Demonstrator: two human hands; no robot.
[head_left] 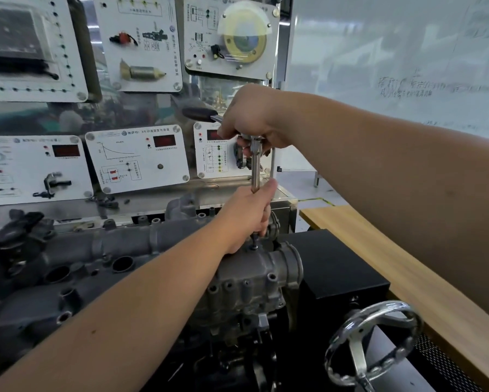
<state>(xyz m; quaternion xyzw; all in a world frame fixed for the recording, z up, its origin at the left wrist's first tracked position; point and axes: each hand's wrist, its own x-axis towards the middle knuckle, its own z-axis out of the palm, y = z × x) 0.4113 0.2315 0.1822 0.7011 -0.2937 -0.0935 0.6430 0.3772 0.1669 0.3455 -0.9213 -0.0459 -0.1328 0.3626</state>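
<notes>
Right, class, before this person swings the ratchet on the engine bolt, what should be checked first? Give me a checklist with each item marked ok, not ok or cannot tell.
1. Socket seated on the bolt: cannot tell, the left hand hides most of the joint.
2. Extension bar upright over the bolt: ok.
3. Left hand curled round the bar's lower end to steady it: ok.
4. Right hand grips the ratchet at its head: ok.
5. Swing room for the ratchet's handle: cannot tell, the panels stand close behind it.
</notes>
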